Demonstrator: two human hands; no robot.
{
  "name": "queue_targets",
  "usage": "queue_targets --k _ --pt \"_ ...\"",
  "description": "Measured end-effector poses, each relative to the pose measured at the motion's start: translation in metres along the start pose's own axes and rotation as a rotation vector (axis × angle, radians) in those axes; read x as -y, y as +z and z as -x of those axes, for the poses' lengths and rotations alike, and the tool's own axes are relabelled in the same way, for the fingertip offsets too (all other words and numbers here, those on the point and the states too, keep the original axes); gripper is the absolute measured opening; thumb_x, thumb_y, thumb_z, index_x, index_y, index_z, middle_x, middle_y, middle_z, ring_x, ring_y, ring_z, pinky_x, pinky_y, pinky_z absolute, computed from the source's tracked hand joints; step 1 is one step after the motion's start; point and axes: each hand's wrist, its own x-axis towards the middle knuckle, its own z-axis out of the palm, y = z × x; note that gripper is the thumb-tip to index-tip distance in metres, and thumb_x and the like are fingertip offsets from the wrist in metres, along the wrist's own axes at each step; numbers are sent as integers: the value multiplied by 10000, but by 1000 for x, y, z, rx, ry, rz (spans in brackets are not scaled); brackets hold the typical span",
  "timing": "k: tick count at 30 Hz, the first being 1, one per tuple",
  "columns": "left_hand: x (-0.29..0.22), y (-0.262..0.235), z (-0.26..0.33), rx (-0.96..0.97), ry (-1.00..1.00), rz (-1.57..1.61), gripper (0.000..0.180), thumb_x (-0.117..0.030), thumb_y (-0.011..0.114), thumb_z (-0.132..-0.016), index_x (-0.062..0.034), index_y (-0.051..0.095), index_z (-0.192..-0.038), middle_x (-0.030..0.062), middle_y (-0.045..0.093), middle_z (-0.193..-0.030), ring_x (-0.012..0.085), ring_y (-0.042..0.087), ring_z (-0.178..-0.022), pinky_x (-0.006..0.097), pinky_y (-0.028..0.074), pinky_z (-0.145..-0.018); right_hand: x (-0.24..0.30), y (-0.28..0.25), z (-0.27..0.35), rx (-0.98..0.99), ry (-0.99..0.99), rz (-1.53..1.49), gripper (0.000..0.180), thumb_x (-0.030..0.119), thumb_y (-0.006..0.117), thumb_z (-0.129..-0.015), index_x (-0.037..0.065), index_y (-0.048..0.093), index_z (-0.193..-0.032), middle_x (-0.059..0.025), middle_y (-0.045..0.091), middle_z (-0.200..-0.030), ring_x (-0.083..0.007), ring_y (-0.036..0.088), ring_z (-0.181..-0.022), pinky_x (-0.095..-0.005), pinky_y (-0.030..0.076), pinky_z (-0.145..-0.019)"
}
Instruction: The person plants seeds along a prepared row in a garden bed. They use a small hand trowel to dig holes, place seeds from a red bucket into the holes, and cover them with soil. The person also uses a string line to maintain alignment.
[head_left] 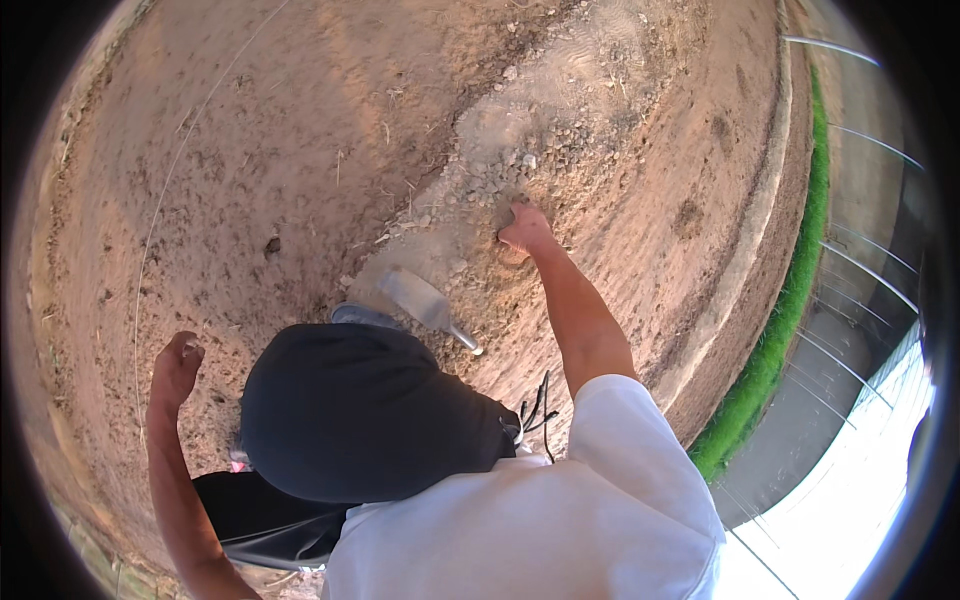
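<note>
Bare soil lies open around the right hand (524, 228); only loose stones (500, 170) just above it and a metal trowel (425, 303) near it obstruct.

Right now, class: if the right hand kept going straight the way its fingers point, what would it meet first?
The right hand already has its fingers at the patch of small stones and gravel on the bare dirt ground, so it would push into that first. Depth is hard to judge.

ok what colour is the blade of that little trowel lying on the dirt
Dull grey metal, dusted with soil; the trowel shows best in the head view.
</note>
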Motion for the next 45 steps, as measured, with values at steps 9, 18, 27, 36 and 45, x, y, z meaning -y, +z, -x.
queue_targets --k 9,18,27,36,45 --pt "14 -1 9 16 -15 -1 323 -183 664 -918 -24 598 -1191 204 691 -926 307 677 -862 390 520 -783 -28 -3 25 -189 106 -390 508 259 777 -786 160 675 -1274 -134 719 -1076 -228 688 -932 -328 538 -848" --pt "1 4 -4 11 14 32 321 -193 652 -925 -33 598 -1197 218 692 -952 324 682 -896 392 525 -801 -26 -14 6 -181 190 -358 574 307 751 -792 126 626 -1322 -174 677 -1225 -320 651 -1125 -392 513 -968" --pt "8 -2 1 16 5 7 327 -208 654 -923 -32 598 -1194 207 687 -926 314 673 -868 394 518 -781 -10 -11 0 20 178 -441 556 274 773 -787 63 630 -1282 -164 684 -1171 -274 665 -1073 -368 534 -925" --pt "8 -1 1 17 -19 26 344 -216 654 -920 -29 596 -1203 213 686 -925 310 675 -879 398 517 -790 -24 -16 51 -78 102 -889 266 30 663 -861 76 732 -1114 -43 702 -985 -145 625 -830 -288 518 -742" --pt "6 -4 1 23 -3 52 341 -199 653 -927 -34 593 -1219 207 685 -949 304 672 -895 398 517 -796 -29 -19 53 -125 108 -988 373 -74 514 -910 26 641 -1246 -125 691 -1095 -222 686 -929 -360 594 -726"
